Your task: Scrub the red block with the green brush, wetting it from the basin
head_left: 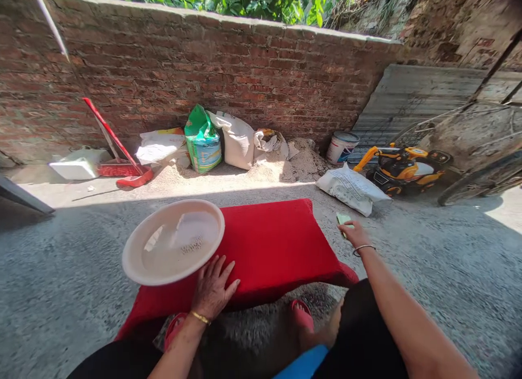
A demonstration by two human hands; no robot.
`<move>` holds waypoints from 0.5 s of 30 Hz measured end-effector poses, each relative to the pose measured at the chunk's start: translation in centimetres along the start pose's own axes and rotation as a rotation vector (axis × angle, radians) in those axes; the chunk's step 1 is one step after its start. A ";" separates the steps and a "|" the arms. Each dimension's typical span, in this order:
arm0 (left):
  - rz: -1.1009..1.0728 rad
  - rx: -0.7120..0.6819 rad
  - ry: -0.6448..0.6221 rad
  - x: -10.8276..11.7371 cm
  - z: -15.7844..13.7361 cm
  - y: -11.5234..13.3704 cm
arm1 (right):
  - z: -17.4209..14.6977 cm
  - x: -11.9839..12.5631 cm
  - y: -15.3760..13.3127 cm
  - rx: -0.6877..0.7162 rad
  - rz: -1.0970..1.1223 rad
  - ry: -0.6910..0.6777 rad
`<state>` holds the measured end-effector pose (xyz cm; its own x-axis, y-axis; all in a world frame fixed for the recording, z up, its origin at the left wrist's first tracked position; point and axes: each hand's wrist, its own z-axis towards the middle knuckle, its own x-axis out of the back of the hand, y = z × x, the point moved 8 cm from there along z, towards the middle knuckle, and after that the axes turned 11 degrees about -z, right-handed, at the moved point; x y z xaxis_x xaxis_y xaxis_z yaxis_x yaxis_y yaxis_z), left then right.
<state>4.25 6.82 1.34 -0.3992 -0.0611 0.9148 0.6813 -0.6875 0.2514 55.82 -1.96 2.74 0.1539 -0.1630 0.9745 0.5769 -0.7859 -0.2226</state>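
A red cloth (269, 243) covers a low table in front of me. On its left part stands a wide, pale plastic basin (136, 248), reaching past the table's edge. Several small light-coloured grains or beads (191, 245) lie in the basin's bottom; their kind is too small to tell. My left hand (212, 289) rests with spread fingers on the cloth at the near edge, close against the basin's rim. Off the table's right side, my right hand (354, 233) pinches a small light green pad (343, 219) above the concrete floor, its fingers closed.
Along the brick wall (244, 69) stand a green bag (204, 145), a white sack (238, 142), a paint bucket (341, 148) and a red dustpan (136, 178). A flat white sack (350, 188) and a yellow-black toy excavator (408, 169) are at right, beside a bicycle wheel (481, 175).
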 end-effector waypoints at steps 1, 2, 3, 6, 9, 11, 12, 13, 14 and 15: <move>0.007 0.001 -0.002 0.0 0.0 0.0 | -0.1 -0.1 0.1 0.000 -0.002 -0.003; 0.014 0.001 -0.006 0.0 0.1 0.0 | -0.2 -0.4 0.2 -0.009 -0.008 -0.023; 0.021 0.003 -0.008 0.1 0.1 0.1 | -0.2 -0.8 0.5 -0.019 -0.014 -0.052; 0.033 0.006 -0.014 0.1 0.2 0.2 | -0.2 -1.3 1.1 -0.005 -0.032 -0.091; 0.035 0.005 -0.017 0.2 0.3 0.2 | -0.2 -1.2 1.3 0.001 -0.032 -0.098; 0.031 0.005 -0.018 0.3 0.3 0.3 | -0.5 -0.8 0.7 0.022 -0.028 -0.091; 0.027 0.008 -0.018 0.3 0.4 0.3 | -0.8 -0.6 0.1 0.042 -0.030 -0.082; 0.024 0.011 -0.020 0.3 0.4 0.2 | -1.2 -0.4 -0.7 0.071 -0.033 -0.073; 0.022 0.016 -0.023 0.3 0.4 0.2 | -1.7 -0.3 -1.7 0.109 -0.036 -0.066; 0.022 0.021 -0.027 0.3 0.4 0.2 | -2.4 -0.3 -2.9 0.157 -0.038 -0.063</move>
<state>4.56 6.98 1.77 -0.3678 -0.0567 0.9282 0.7026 -0.6708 0.2374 52.14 -1.06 3.19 0.1762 -0.0934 0.9799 0.7011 -0.6869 -0.1915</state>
